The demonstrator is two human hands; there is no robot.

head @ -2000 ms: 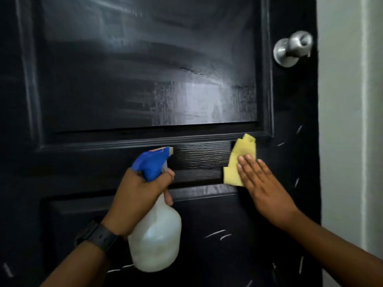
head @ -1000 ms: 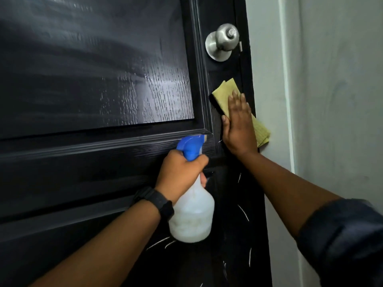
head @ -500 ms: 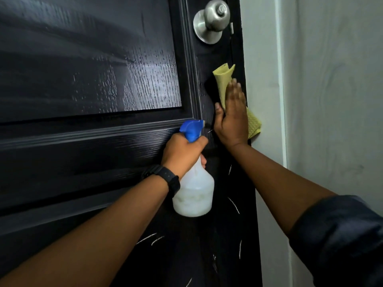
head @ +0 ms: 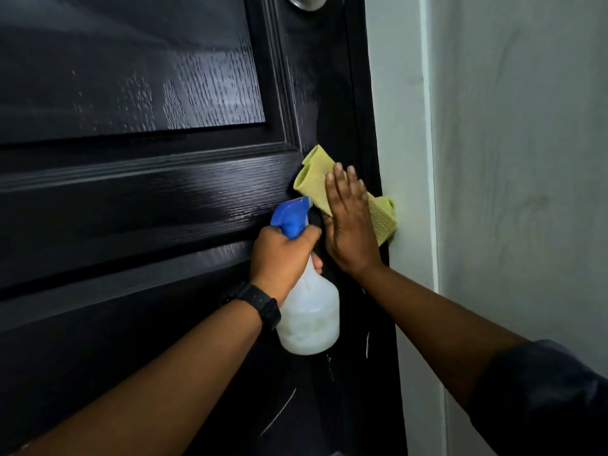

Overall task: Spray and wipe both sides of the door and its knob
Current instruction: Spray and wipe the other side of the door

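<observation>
Pale wall (head: 526, 159) fills the right side of the view, and a light frame (head: 394, 93) runs down beside a glossy black door (head: 131, 209). The door's raised panel (head: 131, 77) shines, with wood grain showing through the glare. At the very top edge only the bottom of the metal knob (head: 306, 1) shows, well above both hands.

The right hand (head: 348, 225) lies flat, fingers straight and close together. It presses a yellow cloth (head: 316, 179) against the door's right strip, just below the panel's lower corner. The cloth is folded. One end pokes out up and left past the fingertips, and the other reaches past the door's edge onto the frame. A dark sleeve (head: 543, 396) covers that arm's upper part.

The left hand (head: 279, 255) sits just beside the right, a little lower and to the left. Its fingers are curled tight round the neck of a bottle (head: 309, 314). The blue spray head (head: 291, 215) stands up above the knuckles, its tip close to the cloth's lower edge. I cannot tell whether a finger rests on the trigger. The bottle's white body hangs below the fist, held close to the door, with cloudy liquid inside. A black watch (head: 260, 304) wraps the left wrist. Thin white marks (head: 279, 413) streak the door's lower part beneath the bottle.
</observation>
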